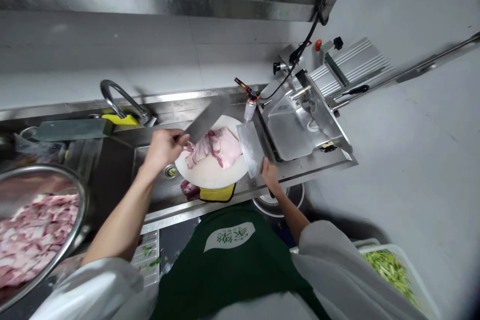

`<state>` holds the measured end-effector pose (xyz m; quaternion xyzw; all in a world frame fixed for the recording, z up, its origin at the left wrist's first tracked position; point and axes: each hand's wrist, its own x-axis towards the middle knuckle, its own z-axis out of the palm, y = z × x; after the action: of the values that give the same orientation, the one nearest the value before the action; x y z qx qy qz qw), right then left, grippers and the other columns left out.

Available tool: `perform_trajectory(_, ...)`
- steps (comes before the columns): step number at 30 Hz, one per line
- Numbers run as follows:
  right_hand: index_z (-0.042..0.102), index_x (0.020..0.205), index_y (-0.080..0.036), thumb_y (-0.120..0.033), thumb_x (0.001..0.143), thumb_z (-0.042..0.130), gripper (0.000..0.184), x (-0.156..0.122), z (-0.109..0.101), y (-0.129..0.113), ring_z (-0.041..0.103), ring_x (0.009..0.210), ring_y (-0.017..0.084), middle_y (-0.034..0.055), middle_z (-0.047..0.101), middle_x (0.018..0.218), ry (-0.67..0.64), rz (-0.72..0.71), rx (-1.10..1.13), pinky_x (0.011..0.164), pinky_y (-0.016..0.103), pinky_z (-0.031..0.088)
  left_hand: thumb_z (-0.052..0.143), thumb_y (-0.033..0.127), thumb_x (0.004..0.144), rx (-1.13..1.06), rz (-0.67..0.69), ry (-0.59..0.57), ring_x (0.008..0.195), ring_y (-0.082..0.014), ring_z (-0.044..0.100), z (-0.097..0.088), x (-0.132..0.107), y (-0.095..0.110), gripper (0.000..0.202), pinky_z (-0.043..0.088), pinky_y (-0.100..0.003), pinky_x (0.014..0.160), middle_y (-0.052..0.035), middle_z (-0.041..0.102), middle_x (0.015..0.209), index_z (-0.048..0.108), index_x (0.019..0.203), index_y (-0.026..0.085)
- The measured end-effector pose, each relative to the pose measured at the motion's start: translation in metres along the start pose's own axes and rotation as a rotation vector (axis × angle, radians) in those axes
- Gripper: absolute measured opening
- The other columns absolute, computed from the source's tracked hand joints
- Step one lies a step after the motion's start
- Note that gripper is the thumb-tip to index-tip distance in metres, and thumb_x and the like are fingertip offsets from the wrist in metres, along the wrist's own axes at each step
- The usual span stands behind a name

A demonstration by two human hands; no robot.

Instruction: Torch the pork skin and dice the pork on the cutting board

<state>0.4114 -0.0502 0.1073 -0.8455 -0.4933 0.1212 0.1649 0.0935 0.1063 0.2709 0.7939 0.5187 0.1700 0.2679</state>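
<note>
My left hand (164,149) is closed on the handle of a cleaver (208,119), its blade raised and slanting up to the right over the board. Closed on a second cleaver (251,149), my right hand (270,176) has the broad blade by the right rim of the round white cutting board (210,178). Pieces of raw meat (227,147) with pale skin or fat lie on the board between the two blades. A darker piece of meat (190,190) shows below the board's lower left edge, beside a yellow cloth (217,194).
Right of the board stands a meat slicer (290,132), with a gas torch (250,105) beside it. A sink (150,192) and curved faucet (122,100) are left. A metal bowl (84,200) holds cut meat. A steel shelf (157,2) hangs above. Shredded greens fill a white tub (408,260).
</note>
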Motion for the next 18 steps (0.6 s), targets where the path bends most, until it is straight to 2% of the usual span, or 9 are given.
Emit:
perform_trajectory(2,0.073,0.087,-0.015,-0.045,0.11,0.025,0.061,-0.026,-0.006,0.03,0.07,0.072,0.025,0.0122,0.07,0.072,-0.034,0.122,0.032,0.066,0.03,0.048,0.058,0.037,0.095,0.027,-0.025,0.065,0.061,-0.0091,0.05,-0.011,0.001,-0.017,0.038,0.034,-0.019,0.062,-0.0008,0.064,0.064,0.074,0.089,0.004)
perform_trajectory(3,0.074,0.093,-0.014,-0.049,0.108,0.032,0.057,-0.034,-0.013,0.039,0.07,0.074,0.025,0.0116,0.072,0.076,-0.026,0.142,0.074,0.068,0.03,0.05,0.059,0.038,0.094,0.052,-0.039,0.099,0.061,-0.009,0.051,-0.013,0.002,-0.026,0.037,0.034,-0.018,0.062,-0.0002,0.064,0.063,0.074,0.089,0.004)
perform_trajectory(5,0.073,0.118,-0.013,-0.052,0.104,0.043,0.052,-0.044,-0.031,0.048,0.069,0.077,0.024,0.0105,0.076,0.089,-0.027,0.059,0.183,0.071,0.031,0.052,0.061,0.039,0.093,0.096,-0.076,0.134,0.061,-0.0104,0.056,-0.012,0.003,-0.042,0.037,0.036,-0.018,0.063,-0.0002,0.065,0.062,0.075,0.09,0.005)
perform_trajectory(7,0.062,0.142,-0.014,-0.044,0.103,0.046,0.052,-0.048,-0.048,0.046,0.068,0.078,0.022,0.0087,0.077,0.097,-0.077,-0.051,0.22,0.074,0.03,0.053,0.062,0.04,0.092,0.117,-0.109,0.152,0.063,-0.0135,0.061,-0.004,0.003,-0.053,0.035,0.039,-0.02,0.064,-0.0016,0.068,0.065,0.076,0.091,0.007)
perform_trajectory(9,0.052,0.156,-0.019,-0.032,0.101,0.046,0.057,-0.053,-0.059,0.038,0.068,0.078,0.022,0.0082,0.077,0.096,-0.133,-0.069,0.097,0.075,0.03,0.052,0.062,0.04,0.091,0.162,-0.122,0.184,0.069,-0.0178,0.066,0.008,-0.001,-0.06,0.034,0.043,-0.023,0.067,-0.003,0.072,0.071,0.077,0.095,0.01)
perform_trajectory(13,0.042,0.163,-0.028,-0.021,0.094,0.051,0.07,-0.06,-0.069,0.031,0.067,0.091,0.026,0.0113,0.074,0.1,-0.091,-0.047,-0.25,0.078,0.031,0.051,0.059,0.047,0.09,0.196,-0.153,0.227,0.078,-0.0251,0.07,0.029,-0.017,-0.07,0.045,0.051,-0.032,0.074,-0.0075,0.077,0.083,0.077,0.112,0.012)
perform_trajectory(16,0.042,0.163,-0.028,-0.015,0.092,0.048,0.073,-0.063,-0.075,0.038,0.063,0.094,0.026,0.0111,0.07,0.095,0.01,-0.101,-0.316,0.08,0.031,0.051,0.061,0.048,0.087,0.14,-0.205,0.25,0.09,-0.0299,0.074,0.036,-0.025,-0.076,0.051,0.055,-0.037,0.085,-0.0139,0.078,0.095,0.077,0.117,0.01)
perform_trajectory(18,0.041,0.164,-0.027,-0.013,0.092,0.047,0.073,-0.064,-0.079,0.044,0.061,0.092,0.025,0.0105,0.068,0.091,0.062,-0.116,-0.32,0.081,0.031,0.05,0.063,0.046,0.083,0.152,-0.232,0.239,0.097,-0.0321,0.075,0.038,-0.026,-0.079,0.051,0.055,-0.039,0.092,-0.0145,0.079,0.101,0.078,0.118,0.012)
